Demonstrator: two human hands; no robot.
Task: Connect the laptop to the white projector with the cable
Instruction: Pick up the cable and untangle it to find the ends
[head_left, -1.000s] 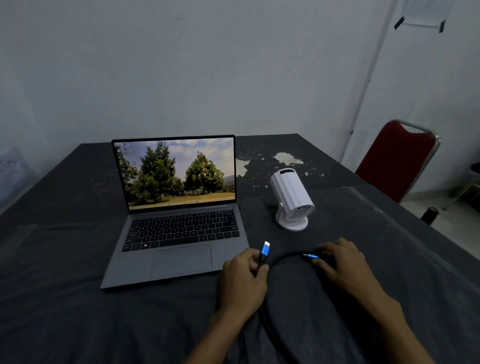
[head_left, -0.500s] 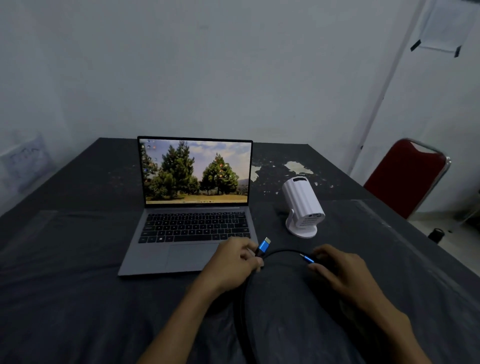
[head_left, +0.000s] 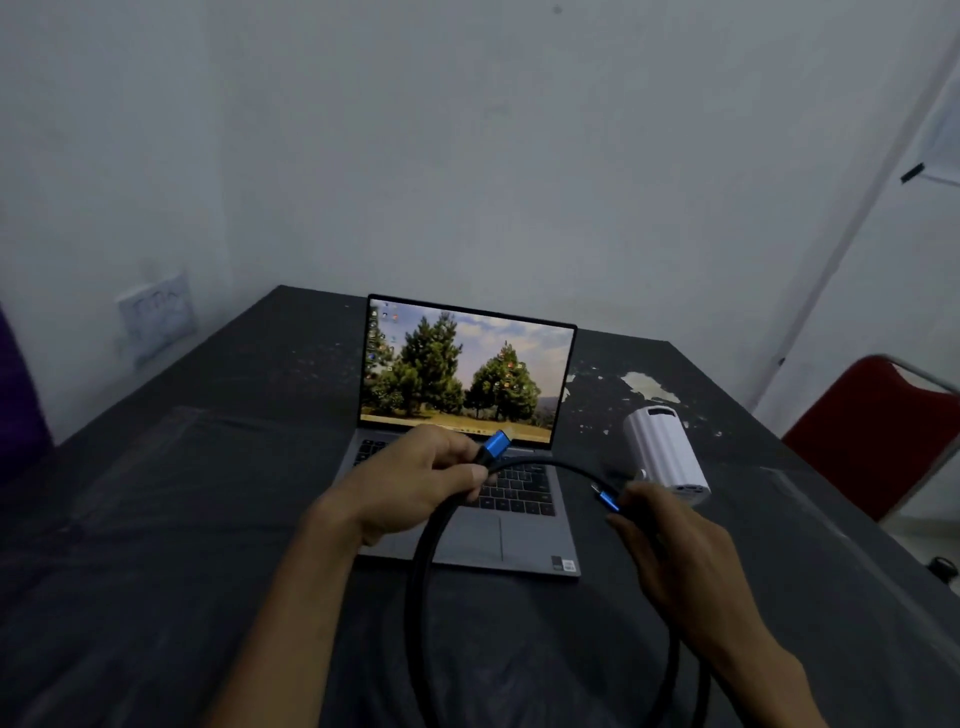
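An open grey laptop (head_left: 467, 374) stands on the dark table (head_left: 208, 493), its screen lit with a picture of trees. To its right sits the white projector (head_left: 667, 447), tilted upward. A black cable (head_left: 423, 561) loops in the air between my hands. My left hand (head_left: 415, 483) grips the cable just behind a blue plug (head_left: 496, 444), held above the keyboard. My right hand (head_left: 675, 540) pinches the other end, a thinner blue plug (head_left: 607, 500), just in front of the projector's lower left side.
A red chair (head_left: 872, 431) stands past the table's right edge. A pale wall rises close behind the table. Peeling light patches (head_left: 644, 384) mark the tabletop behind the projector. A wall socket plate (head_left: 156, 317) is at the left.
Both hands have lifted the cable off the table. My left hand carried its plug up over the keyboard, and my right hand moved its plug closer to the projector. The view shifted left.
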